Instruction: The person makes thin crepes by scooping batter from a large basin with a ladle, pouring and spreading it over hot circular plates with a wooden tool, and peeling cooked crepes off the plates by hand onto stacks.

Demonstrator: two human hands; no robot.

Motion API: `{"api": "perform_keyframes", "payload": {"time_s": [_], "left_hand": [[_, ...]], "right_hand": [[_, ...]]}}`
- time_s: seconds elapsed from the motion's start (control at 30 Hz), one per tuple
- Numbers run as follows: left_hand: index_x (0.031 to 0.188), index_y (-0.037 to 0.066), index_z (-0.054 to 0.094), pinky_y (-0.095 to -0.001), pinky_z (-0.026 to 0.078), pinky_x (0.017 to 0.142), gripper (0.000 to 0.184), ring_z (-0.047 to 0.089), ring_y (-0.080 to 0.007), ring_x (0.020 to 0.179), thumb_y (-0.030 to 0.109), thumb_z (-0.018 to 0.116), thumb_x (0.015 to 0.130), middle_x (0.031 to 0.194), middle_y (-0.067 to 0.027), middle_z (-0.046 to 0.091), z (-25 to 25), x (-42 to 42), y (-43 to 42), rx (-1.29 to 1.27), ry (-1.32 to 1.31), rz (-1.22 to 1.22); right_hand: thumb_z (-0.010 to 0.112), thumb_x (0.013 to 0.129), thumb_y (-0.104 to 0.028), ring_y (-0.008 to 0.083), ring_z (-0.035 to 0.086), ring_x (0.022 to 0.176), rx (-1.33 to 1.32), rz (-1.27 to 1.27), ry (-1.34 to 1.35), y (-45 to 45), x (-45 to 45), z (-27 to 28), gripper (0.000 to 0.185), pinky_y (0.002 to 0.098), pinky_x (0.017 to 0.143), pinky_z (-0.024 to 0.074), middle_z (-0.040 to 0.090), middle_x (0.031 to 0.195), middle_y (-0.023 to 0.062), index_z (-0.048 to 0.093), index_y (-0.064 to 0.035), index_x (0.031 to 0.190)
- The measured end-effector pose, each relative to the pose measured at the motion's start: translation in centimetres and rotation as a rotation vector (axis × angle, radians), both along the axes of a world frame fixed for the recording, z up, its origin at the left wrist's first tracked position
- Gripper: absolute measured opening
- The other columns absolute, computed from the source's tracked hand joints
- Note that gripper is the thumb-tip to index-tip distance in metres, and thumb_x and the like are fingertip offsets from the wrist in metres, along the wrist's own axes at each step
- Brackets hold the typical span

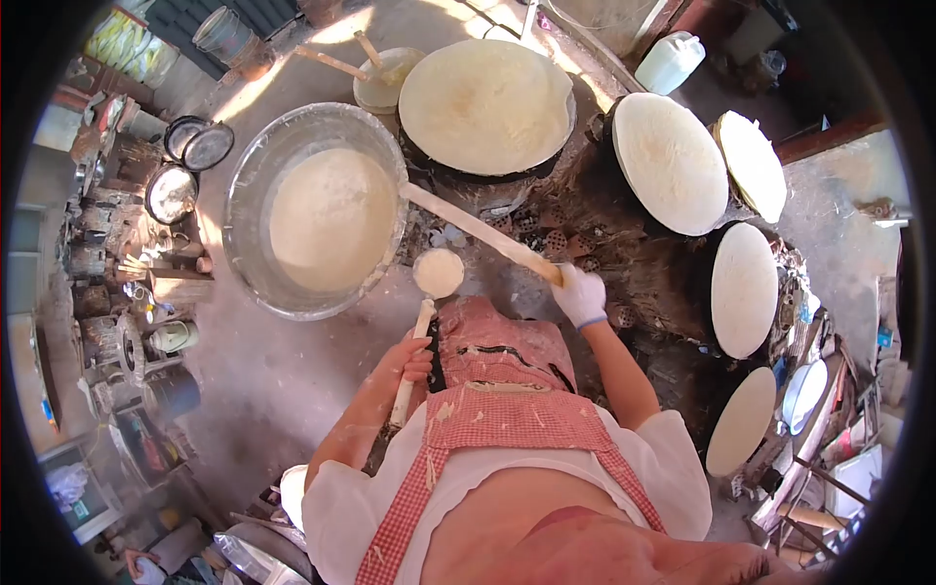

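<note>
My left hand (415, 361), bare, is wrapped around the pale handle of a ladle (438, 273), whose round bowl is full of creamy batter. The ladle is in front of my apron, just right of a large metal basin (244, 258) holding pale batter (331, 219). My right hand (582, 294), in a white glove with a blue cuff, grips the near end of a long flat wooden stick (478, 229). The stick slants up to the left, its far end at the basin's right rim; I cannot tell whether they touch. A wide round pan (487, 107) covered with pale batter sits ahead.
More round pale-topped pans (671, 164) curve along the right side, over a dark, rough stove. A small bowl (382, 86) with wooden handles stands behind the basin. At the far right back is a white jug (671, 61). Dark pots and lids (208, 146) lie left.
</note>
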State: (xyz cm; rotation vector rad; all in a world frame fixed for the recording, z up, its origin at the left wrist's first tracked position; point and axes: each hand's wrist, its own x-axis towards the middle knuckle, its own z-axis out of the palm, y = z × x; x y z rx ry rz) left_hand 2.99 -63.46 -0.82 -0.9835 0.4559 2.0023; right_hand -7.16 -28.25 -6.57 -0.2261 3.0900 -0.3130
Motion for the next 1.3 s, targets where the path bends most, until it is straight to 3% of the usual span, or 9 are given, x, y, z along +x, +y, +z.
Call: {"api": "perform_keyframes", "payload": {"time_s": [0.17, 0.33, 0.5, 0.6, 0.63, 0.77, 0.83, 1.03, 1.3], "left_hand": [[0.115, 0.032, 0.043, -0.019, 0.022, 0.028, 0.034, 0.029, -0.0061, 0.035, 0.01, 0.052, 0.09, 0.053, 0.0014, 0.034, 0.3, 0.3, 1.1, -0.025, -0.029, 0.04], [0.125, 0.038, 0.04, -0.0189, 0.024, 0.028, 0.044, 0.028, -0.0059, 0.035, 0.011, 0.049, 0.091, 0.053, 0.001, 0.034, 0.3, 1.4, 5.0, 0.034, -0.038, 0.151], [0.117, 0.03, 0.044, -0.0181, 0.023, 0.028, 0.033, 0.031, -0.0055, 0.035, 0.012, 0.051, 0.09, 0.053, 0.0008, 0.036, -0.1, 2.7, 7.9, 0.089, -0.031, 0.292], [0.109, 0.023, 0.047, -0.0187, 0.024, 0.028, 0.02, 0.032, -0.0055, 0.035, 0.013, 0.051, 0.091, 0.053, 0.0015, 0.036, -1.3, 2.8, 9.2, 0.104, -0.066, 0.357], [0.105, 0.02, 0.047, -0.019, 0.024, 0.028, 0.016, 0.032, -0.0055, 0.035, 0.014, 0.05, 0.091, 0.053, 0.0018, 0.036, -1.4, 2.7, 9.6, 0.109, -0.094, 0.358], [0.093, 0.014, 0.048, -0.0196, 0.024, 0.028, 0.003, 0.032, -0.005, 0.035, 0.014, 0.05, 0.09, 0.053, 0.0022, 0.036, -1.9, 1.6, 10.6, 0.13, -0.246, 0.34], [0.096, 0.016, 0.047, -0.0197, 0.023, 0.028, 0.007, 0.031, -0.0049, 0.035, 0.012, 0.05, 0.09, 0.054, 0.0023, 0.036, -1.2, 1.0, 10.5, 0.141, -0.173, 0.333], [0.105, 0.021, 0.044, -0.0201, 0.022, 0.028, 0.02, 0.029, -0.0049, 0.035, 0.011, 0.05, 0.089, 0.054, 0.0027, 0.036, -0.5, -0.9, 8.9, -0.016, -0.081, 0.204], [0.107, 0.022, 0.043, -0.0201, 0.023, 0.029, 0.017, 0.029, -0.0048, 0.035, 0.016, 0.048, 0.092, 0.053, 0.0033, 0.034, -0.6, -2.8, 6.9, -0.002, -0.015, 0.103]], "right_hand": [[0.062, 0.072, -0.021, 0.0262, 0.062, 0.067, -0.015, 0.34, 0.274, -6.9, -12.2, -0.2, 0.02, 0.0412, 0.061, 0.0489, 0.055, 0.082, 0.0068, 0.056, -0.0121, 0.089], [0.062, 0.073, -0.025, 0.0326, 0.062, 0.066, 0.081, 0.594, 0.172, -10.5, -22.5, 0.7, 0.023, 0.0463, 0.059, 0.0492, 0.055, 0.088, 0.0154, 0.053, -0.0095, 0.088], [0.058, 0.078, -0.026, 0.0337, 0.062, 0.061, -0.092, 0.418, 0.339, -7.3, -28.7, 3.5, 0.019, 0.0459, 0.051, 0.049, 0.056, 0.086, 0.0157, 0.054, -0.011, 0.089], [0.057, 0.08, -0.028, 0.0352, 0.06, 0.057, -0.015, 0.5, 0.22, -5.7, -26.8, 3.9, 0.02, 0.0459, 0.048, 0.0489, 0.056, 0.087, 0.0166, 0.053, -0.0114, 0.09], [0.06, 0.076, -0.026, 0.0352, 0.062, 0.064, 0.021, 0.526, 0.132, -6.1, -24.8, 4.5, 0.02, 0.0461, 0.054, 0.05, 0.055, 0.092, 0.0145, 0.053, -0.0144, 0.09], [0.062, 0.074, -0.025, 0.0338, 0.062, 0.062, 0.053, 0.763, 0.08, -7.7, -23.1, 1.4, 0.024, 0.0457, 0.052, 0.05, 0.053, 0.089, 0.0168, 0.051, -0.0095, 0.089], [0.062, 0.073, -0.024, 0.0334, 0.062, 0.062, 0.071, 0.808, 0.11, -9.0, -24.2, 0.9, 0.025, 0.0452, 0.052, 0.0498, 0.054, 0.088, 0.0158, 0.051, -0.009, 0.09], [0.061, 0.072, -0.022, 0.0343, 0.06, 0.058, -0.065, 0.534, 0.28, -7.6, -29.7, 4.6, 0.025, 0.0447, 0.052, 0.0498, 0.055, 0.086, 0.0139, 0.052, -0.0098, 0.091], [0.059, 0.074, -0.022, 0.0344, 0.061, 0.061, 0.095, 0.753, 0.125, -12.3, -25.3, 1.9, 0.02, 0.0471, 0.054, 0.0502, 0.054, 0.089, 0.0165, 0.049, -0.0088, 0.086]]}}
